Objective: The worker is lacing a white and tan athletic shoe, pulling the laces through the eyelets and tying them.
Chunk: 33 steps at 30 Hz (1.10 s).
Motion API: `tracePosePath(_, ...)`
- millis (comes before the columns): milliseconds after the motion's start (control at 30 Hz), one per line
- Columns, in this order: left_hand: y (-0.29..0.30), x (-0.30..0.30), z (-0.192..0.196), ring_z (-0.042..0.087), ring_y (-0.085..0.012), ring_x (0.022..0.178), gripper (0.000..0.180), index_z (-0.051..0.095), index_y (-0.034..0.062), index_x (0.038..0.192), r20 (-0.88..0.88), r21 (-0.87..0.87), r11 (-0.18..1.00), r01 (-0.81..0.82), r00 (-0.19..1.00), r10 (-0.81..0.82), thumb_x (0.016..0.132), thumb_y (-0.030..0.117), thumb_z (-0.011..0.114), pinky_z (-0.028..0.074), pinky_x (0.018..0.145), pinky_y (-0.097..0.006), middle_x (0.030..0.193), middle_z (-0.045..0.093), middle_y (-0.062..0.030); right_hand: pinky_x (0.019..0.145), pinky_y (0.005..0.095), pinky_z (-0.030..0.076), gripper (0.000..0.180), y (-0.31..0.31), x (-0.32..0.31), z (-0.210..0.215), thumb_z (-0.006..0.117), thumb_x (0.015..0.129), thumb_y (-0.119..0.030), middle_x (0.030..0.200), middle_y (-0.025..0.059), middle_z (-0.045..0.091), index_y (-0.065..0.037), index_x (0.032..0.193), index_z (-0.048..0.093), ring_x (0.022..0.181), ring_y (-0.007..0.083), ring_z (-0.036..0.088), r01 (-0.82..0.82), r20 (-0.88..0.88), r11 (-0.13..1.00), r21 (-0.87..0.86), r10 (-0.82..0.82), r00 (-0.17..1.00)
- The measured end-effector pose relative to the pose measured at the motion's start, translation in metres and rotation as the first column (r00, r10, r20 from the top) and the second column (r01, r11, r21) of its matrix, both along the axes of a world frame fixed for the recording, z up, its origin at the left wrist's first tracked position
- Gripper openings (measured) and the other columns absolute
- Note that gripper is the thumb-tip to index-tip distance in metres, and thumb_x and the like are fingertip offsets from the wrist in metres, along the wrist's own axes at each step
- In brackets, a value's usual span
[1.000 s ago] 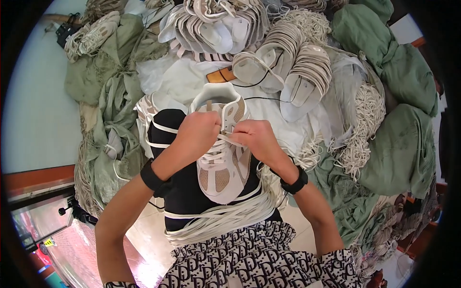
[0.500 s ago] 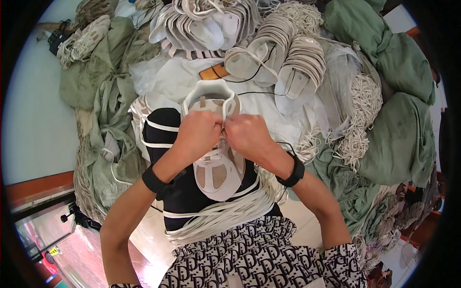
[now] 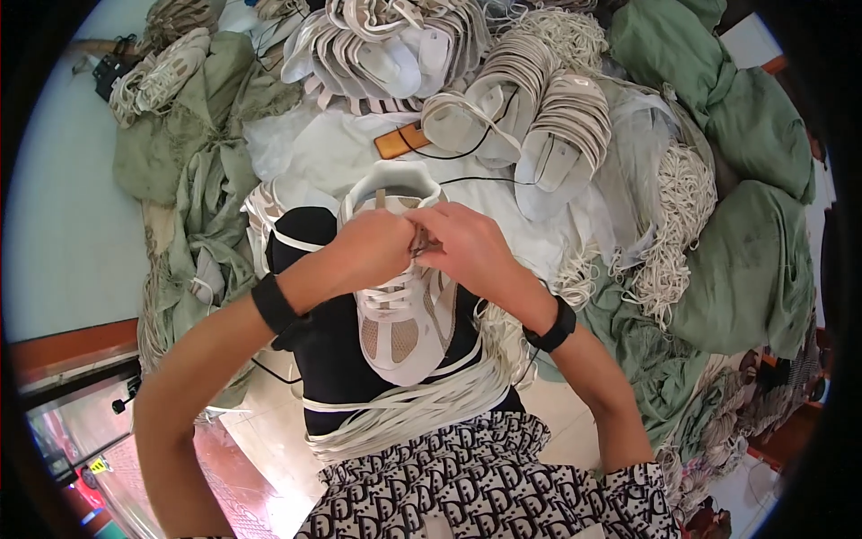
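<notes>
A beige and white sneaker upper [image 3: 391,337] lies toe toward me on black cloth over my lap. White shoelace [image 3: 391,295] crosses its lower eyelet rows. My left hand [image 3: 384,241] is closed at the left edge of the lacing opening, its fingertips mostly hidden. Meeting it there, my right hand [image 3: 460,241] pinches at the lacing, thumb and fingers close together. The strand between the fingertips is too small to see clearly. Both hands cover the upper eyelets and part of the tongue.
A bundle of white laces [image 3: 422,409] lies across my lap. Stacked uppers [image 3: 386,58] and nested pieces [image 3: 561,126] stand at the back, near an orange-brown flat object [image 3: 401,141]. Green cloth bundles [image 3: 745,260] and tangled laces [image 3: 678,225] fill the right; more green cloth [image 3: 193,171] lies left.
The upper has shifted slightly toward me. My left elbow has swung outward and the left forearm lies flatter. My right fingers have loosened from a tight fist into a more extended pinch.
</notes>
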<state>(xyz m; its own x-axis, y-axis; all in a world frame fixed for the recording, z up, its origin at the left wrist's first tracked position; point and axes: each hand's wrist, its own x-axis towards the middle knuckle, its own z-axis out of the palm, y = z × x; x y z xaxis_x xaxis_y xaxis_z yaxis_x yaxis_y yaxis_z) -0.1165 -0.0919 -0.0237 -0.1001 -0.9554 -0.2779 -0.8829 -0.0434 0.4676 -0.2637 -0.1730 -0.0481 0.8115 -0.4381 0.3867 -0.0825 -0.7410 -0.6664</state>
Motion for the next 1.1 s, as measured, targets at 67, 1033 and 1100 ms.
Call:
tracePosePath(67,0.009,0.011,0.006,0.056,-0.0328,0.059,0.012,0.058,-0.0013,0.073,0.061,-0.047,0.997,0.061,0.996,-0.058,0.071,0.009,0.054,0.043,0.054,-0.039,0.065,0.056,-0.0177,0.058,0.0312,0.045,0.042,-0.006,0.001,-0.001,0.068,0.061,-0.01,0.075,0.0078,0.056,-0.006,0.101,0.059,0.062,0.0226,0.054,-0.139,-0.078,0.987,0.081,0.145,0.986)
tracePosePath(1033,0.019,0.024,0.097,0.056,-0.0115,0.05,0.02,0.054,-0.0015,0.09,-0.949,0.312,0.887,-0.341,-0.071,0.306,0.083,0.017,0.054,0.046,0.046,-0.021,0.075,0.059,-0.005,0.044,0.0228,0.038,0.013,0.037,0.044,0.043,0.067,0.072,-0.009,0.062,0.0053,0.056,0.0,0.079,0.062,0.051,0.01,0.051,-0.074,0.014,0.873,0.482,0.076,0.997)
tracePosePath(1100,0.022,0.029,0.098,0.059,-0.0123,0.053,0.021,0.055,-0.0013,0.091,-0.931,0.303,0.845,-0.441,0.051,0.36,0.084,0.018,0.054,0.047,0.047,-0.023,0.077,0.061,-0.005,0.041,0.0205,0.034,0.011,0.019,0.045,0.035,0.064,0.074,-0.007,0.058,0.0019,0.052,0.002,0.078,0.06,0.051,0.0073,0.05,-0.093,0.059,0.66,0.746,0.074,0.996)
